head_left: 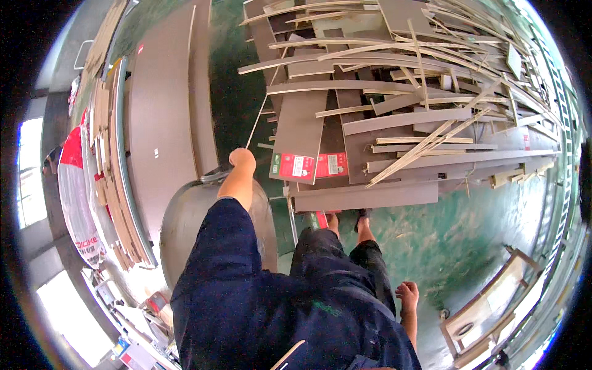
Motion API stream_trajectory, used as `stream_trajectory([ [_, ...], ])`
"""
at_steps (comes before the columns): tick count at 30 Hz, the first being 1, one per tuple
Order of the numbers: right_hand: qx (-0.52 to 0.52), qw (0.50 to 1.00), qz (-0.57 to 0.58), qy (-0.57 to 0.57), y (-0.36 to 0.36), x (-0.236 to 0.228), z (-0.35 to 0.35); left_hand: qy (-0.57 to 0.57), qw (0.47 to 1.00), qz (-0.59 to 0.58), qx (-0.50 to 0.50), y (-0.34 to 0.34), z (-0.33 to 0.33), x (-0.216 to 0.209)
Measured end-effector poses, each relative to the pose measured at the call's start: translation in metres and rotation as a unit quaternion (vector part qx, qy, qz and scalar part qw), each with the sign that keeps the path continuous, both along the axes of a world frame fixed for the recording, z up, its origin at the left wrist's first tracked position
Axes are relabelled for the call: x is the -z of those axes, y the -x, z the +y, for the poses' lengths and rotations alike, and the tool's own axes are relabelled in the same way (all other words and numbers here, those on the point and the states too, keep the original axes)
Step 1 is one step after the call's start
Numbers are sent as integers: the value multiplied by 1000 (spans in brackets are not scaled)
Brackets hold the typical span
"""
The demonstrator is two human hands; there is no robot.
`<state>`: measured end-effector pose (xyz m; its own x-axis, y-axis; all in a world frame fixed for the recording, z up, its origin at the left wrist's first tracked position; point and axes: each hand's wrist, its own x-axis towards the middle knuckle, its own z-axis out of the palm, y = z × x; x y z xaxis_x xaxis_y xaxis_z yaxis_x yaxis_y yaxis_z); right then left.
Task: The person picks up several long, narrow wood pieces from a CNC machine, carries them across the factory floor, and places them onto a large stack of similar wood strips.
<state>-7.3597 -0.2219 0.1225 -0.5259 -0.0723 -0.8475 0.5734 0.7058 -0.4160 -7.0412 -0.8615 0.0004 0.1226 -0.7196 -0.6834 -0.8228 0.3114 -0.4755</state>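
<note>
My left hand (242, 158) is stretched forward and closed on one end of a thin pale strip (259, 116). The strip slants away from me toward the far stack of boards. My right hand (407, 295) hangs low at my side, its fingers loosely bent and apart, with nothing seen in it. Ahead, brown-grey boards (300, 123) lie stacked, two with red and green labels at their near ends. Across them is a loose heap of narrow wooden offcuts (401, 117), several jutting past the stack's left side.
A rounded grey metal surface (179, 216) stands under my left arm. Beyond it, large brown panels (163, 92) lie at the left, beside stacked boards (111, 185) and a red-and-white plastic wrap (74, 185). A wooden frame (487, 308) rests on the green floor (444, 246) at the right.
</note>
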Motion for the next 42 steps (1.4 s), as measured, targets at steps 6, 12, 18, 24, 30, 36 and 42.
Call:
stream_trajectory([
  [6, -19, 999, 13, -28, 2, -14, 2, -17, 989, 137, 46, 33, 61, 21],
  [12, -21, 1000, -1, -1, 12, -7, 3, -37, 989, 142, 12, 27, 43, -13],
  [18, -30, 999, 19, 24, 15, 6, 1, -51, 949, 309, -37, 66, 81, 8],
  [24, -50, 998, 29, 18, 14, 7, 3, -96, 892, 426, -113, 127, 103, 75],
  [30, -39, 998, 1, 52, 12, 32, 35, -20, 879, 462, -116, 191, 140, 31],
  [36, -85, 994, 36, 64, 40, 46, 27, 53, 902, 427, -31, 147, 223, -64],
  [42, -375, 918, 130, 11, 112, 101, -10, -118, 852, 484, -161, 48, 334, -52],
])
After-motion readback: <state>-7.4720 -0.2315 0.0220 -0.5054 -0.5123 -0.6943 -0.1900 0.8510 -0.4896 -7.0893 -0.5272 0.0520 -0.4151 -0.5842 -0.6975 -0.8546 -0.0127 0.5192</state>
